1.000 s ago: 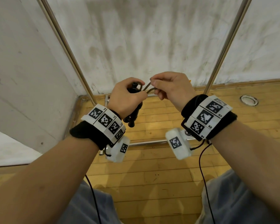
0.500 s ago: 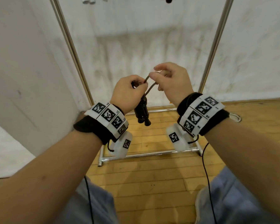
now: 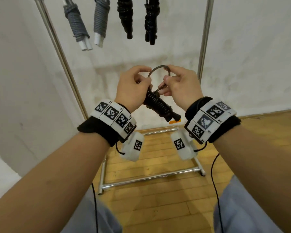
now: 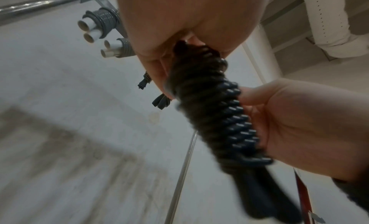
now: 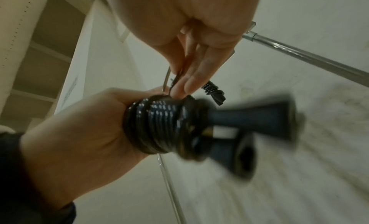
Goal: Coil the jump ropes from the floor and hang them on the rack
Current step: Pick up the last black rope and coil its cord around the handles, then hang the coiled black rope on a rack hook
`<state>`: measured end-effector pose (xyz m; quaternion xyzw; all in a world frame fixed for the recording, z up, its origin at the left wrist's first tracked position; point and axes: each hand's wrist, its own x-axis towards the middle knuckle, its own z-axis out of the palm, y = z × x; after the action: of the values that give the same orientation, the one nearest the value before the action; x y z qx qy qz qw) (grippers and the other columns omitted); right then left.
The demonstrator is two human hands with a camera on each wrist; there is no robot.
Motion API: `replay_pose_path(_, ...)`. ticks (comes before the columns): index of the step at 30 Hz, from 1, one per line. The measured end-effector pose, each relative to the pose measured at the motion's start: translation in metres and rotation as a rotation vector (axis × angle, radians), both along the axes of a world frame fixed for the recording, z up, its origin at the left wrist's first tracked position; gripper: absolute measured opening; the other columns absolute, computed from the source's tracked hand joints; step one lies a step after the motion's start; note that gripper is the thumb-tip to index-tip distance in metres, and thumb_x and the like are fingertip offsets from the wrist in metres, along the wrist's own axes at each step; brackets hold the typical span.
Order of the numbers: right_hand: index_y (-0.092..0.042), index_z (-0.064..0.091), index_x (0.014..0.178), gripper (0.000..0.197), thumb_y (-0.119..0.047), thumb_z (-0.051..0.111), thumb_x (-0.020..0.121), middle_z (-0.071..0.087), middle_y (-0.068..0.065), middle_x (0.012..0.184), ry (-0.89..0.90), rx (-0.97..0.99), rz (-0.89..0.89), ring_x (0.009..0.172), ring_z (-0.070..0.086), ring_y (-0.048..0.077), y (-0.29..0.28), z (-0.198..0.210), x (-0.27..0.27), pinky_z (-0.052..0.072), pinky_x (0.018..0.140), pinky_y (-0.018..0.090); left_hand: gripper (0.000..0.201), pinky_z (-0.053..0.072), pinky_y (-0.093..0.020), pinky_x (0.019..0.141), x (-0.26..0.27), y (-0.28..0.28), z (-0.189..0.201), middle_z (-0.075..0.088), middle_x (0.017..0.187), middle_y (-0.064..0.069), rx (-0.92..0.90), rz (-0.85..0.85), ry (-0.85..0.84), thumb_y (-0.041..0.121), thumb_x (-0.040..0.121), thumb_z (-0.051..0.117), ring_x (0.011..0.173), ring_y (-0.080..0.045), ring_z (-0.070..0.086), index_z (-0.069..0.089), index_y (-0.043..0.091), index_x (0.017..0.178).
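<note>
A black jump rope [image 3: 160, 105] is wound tight round its two black handles, which point down and right. My left hand [image 3: 133, 88] grips the top of this bundle [image 4: 211, 117]. A thin loop of the rope [image 3: 158, 68] arches between both hands. My right hand [image 3: 180, 86] pinches the loop's right side and a strand near the bundle's top [image 5: 159, 126]. The metal rack [image 3: 203, 47] stands straight ahead, its uprights on either side of my hands. Its top bar [image 4: 36, 5] shows in the left wrist view.
Several coiled ropes hang from the rack above: two grey ones with white handles [image 3: 76, 22] and two black ones [image 3: 125, 15]. The rack's base bars [image 3: 151, 177] lie on the wooden floor [image 3: 158, 199]. White walls stand behind and at the left.
Both hands have risen with the bundle toward the rack, and the hanging ropes have come into view. The loop between my hands has widened into an arch.
</note>
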<state>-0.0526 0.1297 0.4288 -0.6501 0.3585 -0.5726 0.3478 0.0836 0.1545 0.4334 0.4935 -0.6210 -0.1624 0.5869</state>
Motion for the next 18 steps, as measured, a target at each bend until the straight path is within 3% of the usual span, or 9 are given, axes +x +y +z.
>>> replay_pose_path(4, -0.015, 0.063, 0.116, 0.030, -0.004, 0.047, 0.093, 0.066, 0.000, 0.068, 0.043, -0.019, -0.077, 0.057, 0.067, 0.013, -0.049, -0.003, -0.012, 0.053, 0.057, 0.021, 0.026, 0.051, -0.020, 0.067, -0.004, -0.050, -0.005, 0.066, 0.072, -0.002, 0.019, -0.023, -0.015, 0.003, 0.087, 0.054, 0.065, -0.004, 0.062, 0.061, 0.026, 0.096)
replay_pose_path(8, -0.017, 0.067, 0.104, 0.026, -0.005, 0.049, 0.090, 0.066, -0.003, 0.071, 0.052, -0.086, -0.174, 0.059, 0.065, 0.010, -0.111, -0.011, -0.015, 0.055, 0.064, 0.023, 0.030, 0.051, -0.019, 0.062, -0.008, -0.121, -0.008, 0.059, 0.083, 0.009, 0.036, -0.054, -0.048, 0.002, 0.088, 0.055, 0.063, -0.005, 0.065, 0.051, 0.031, 0.084)
replay_pose_path(11, -0.020, 0.069, 0.100, 0.025, -0.008, 0.050, 0.088, 0.063, -0.008, 0.073, 0.058, -0.122, -0.262, 0.061, 0.063, 0.009, -0.154, -0.010, -0.021, 0.056, 0.067, 0.026, 0.032, 0.052, -0.021, 0.058, -0.017, -0.166, -0.006, 0.054, 0.087, 0.011, 0.031, -0.117, -0.097, -0.001, 0.088, 0.052, 0.061, -0.004, 0.065, 0.048, 0.031, 0.085)
replay_pose_path(15, -0.014, 0.070, 0.101, 0.023, -0.009, 0.051, 0.088, 0.062, -0.003, 0.075, 0.109, -0.057, -0.344, 0.070, 0.063, 0.021, -0.188, 0.012, -0.033, 0.056, 0.073, 0.038, 0.028, 0.055, -0.030, 0.069, -0.041, -0.198, 0.017, 0.055, 0.090, 0.016, 0.047, -0.131, -0.175, 0.002, 0.087, 0.052, 0.066, -0.013, 0.064, 0.054, 0.029, 0.093)
replay_pose_path(18, -0.011, 0.070, 0.101, 0.022, -0.006, 0.052, 0.088, 0.064, 0.000, 0.078, 0.105, 0.055, -0.401, 0.069, 0.062, 0.015, -0.195, 0.049, -0.046, 0.055, 0.071, 0.029, 0.022, 0.054, -0.040, 0.073, -0.057, -0.208, 0.052, 0.057, 0.095, 0.011, 0.080, -0.155, -0.156, 0.005, 0.089, 0.052, 0.076, -0.018, 0.065, 0.058, 0.025, 0.097)
